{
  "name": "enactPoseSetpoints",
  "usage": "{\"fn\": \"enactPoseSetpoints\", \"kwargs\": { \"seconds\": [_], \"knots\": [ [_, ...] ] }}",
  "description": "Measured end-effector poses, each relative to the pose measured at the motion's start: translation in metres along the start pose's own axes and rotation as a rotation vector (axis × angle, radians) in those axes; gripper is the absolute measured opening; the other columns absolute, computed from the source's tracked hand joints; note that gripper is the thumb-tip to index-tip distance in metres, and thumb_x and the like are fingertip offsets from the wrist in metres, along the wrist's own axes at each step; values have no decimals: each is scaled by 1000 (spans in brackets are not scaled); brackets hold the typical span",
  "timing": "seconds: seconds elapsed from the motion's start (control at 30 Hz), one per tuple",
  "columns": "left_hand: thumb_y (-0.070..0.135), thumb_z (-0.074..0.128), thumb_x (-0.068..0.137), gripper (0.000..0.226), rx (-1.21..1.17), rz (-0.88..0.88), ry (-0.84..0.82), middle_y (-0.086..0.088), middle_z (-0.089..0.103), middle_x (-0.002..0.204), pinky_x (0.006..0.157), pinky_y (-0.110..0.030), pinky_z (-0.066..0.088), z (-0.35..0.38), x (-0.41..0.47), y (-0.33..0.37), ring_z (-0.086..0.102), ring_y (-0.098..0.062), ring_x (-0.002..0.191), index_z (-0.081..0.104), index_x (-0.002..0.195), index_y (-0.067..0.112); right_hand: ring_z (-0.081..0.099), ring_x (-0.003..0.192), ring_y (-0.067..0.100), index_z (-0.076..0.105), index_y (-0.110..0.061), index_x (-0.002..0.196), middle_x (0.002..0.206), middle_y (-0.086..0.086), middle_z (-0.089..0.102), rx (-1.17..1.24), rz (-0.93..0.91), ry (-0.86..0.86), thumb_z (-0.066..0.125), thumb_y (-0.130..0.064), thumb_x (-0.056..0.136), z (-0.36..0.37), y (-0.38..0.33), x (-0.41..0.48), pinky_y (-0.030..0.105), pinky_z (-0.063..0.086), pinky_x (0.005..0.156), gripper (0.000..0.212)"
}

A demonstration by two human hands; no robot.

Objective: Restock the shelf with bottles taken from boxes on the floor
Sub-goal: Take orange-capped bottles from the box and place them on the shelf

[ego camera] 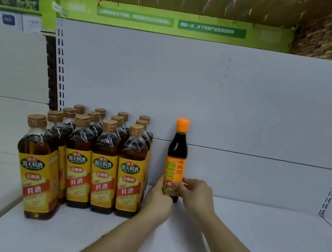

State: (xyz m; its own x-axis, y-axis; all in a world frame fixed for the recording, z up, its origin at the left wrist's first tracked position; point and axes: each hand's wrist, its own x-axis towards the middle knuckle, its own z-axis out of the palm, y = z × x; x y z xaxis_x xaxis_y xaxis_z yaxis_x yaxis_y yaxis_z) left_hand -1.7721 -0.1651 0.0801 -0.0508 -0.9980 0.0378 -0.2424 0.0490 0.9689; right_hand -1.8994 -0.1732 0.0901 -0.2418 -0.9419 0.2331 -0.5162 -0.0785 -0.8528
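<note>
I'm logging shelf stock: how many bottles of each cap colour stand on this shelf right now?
Tan-capped bottles: 13
Orange-capped bottle: 1
Total: 14

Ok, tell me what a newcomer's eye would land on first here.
An orange-capped dark bottle stands alone mid-shelf, held low by the left hand and right hand. Left of it, a block of yellow-labelled bottles crowds the white shelf.
</note>
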Motion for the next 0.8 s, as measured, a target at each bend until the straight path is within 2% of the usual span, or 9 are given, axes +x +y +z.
{"fn": "enactPoseSetpoints", "kwargs": {
  "seconds": [0.07, 0.13, 0.23, 0.3, 0.43, 0.5, 0.57, 0.63, 0.8],
  "knots": [
    [-5, 45, 96, 64, -19, 11, 18, 0, 65, 133, 93, -24, 53, 1, 1, 1, 62, -16, 115, 48, 146, 35, 74, 91, 11, 74, -21, 126, 107, -1, 79, -17, 4, -1, 72, -36, 94, 2, 1, 3, 35, 60, 88, 36],
    [-6, 42, 99, 61, -69, -9, 19, -1, 65, 132, 79, -13, 48, 2, 2, 2, 61, -15, 111, 48, 146, 34, 74, 91, 10, 74, -24, 126, 106, -3, 79, -39, 7, -5, 71, -39, 94, 5, 1, 6, 34, 60, 87, 35],
    [-5, 44, 99, 62, -75, -12, 38, 0, 65, 131, 79, -16, 46, 3, 7, 2, 62, -19, 117, 48, 147, 33, 73, 93, 10, 72, -25, 129, 108, -4, 79, -47, 20, 3, 70, -40, 96, 8, 2, 9, 28, 58, 86, 37],
    [-5, 43, 100, 58, -87, -30, 46, 0, 66, 128, 73, -12, 47, 4, 11, 1, 63, -16, 113, 51, 144, 32, 72, 93, 11, 71, -24, 130, 109, -3, 79, -42, 25, 10, 69, -39, 97, 10, 2, 10, 25, 55, 83, 37],
    [1, 44, 102, 55, -107, -43, 57, 0, 66, 128, 73, -8, 41, 5, 12, 2, 60, -9, 106, 52, 145, 33, 72, 90, 10, 71, -23, 131, 109, -3, 79, -26, 23, 10, 68, -38, 97, 12, 2, 10, 25, 55, 82, 37],
    [0, 46, 101, 55, -98, -41, 44, 0, 66, 128, 77, -11, 42, 4, 10, 3, 60, -10, 108, 52, 145, 33, 71, 89, 10, 71, -23, 131, 110, -3, 78, -26, 27, 6, 68, -39, 98, 12, 2, 10, 24, 54, 81, 37],
    [-2, 48, 96, 65, -56, -38, 30, 1, 66, 131, 90, -22, 46, 3, 10, 2, 59, -17, 119, 48, 150, 34, 71, 91, 11, 70, -23, 133, 110, -3, 78, -23, 37, 5, 67, -40, 98, 13, 1, 10, 27, 56, 85, 38],
    [-6, 49, 91, 73, -29, -36, 18, 1, 66, 131, 95, -27, 46, 1, 12, 0, 59, -20, 122, 46, 151, 35, 71, 92, 12, 69, -23, 134, 110, -3, 78, -19, 45, 3, 66, -39, 99, 13, 0, 8, 29, 56, 87, 39],
    [-5, 51, 93, 63, 16, -67, 17, -5, 66, 132, 106, -39, 47, -3, 5, 14, 59, -25, 121, 51, 146, 30, 69, 106, 20, 61, -16, 141, 126, 4, 72, -61, 88, -57, 65, -39, 99, 6, -7, 9, 31, 54, 91, 48]
  ]
}}
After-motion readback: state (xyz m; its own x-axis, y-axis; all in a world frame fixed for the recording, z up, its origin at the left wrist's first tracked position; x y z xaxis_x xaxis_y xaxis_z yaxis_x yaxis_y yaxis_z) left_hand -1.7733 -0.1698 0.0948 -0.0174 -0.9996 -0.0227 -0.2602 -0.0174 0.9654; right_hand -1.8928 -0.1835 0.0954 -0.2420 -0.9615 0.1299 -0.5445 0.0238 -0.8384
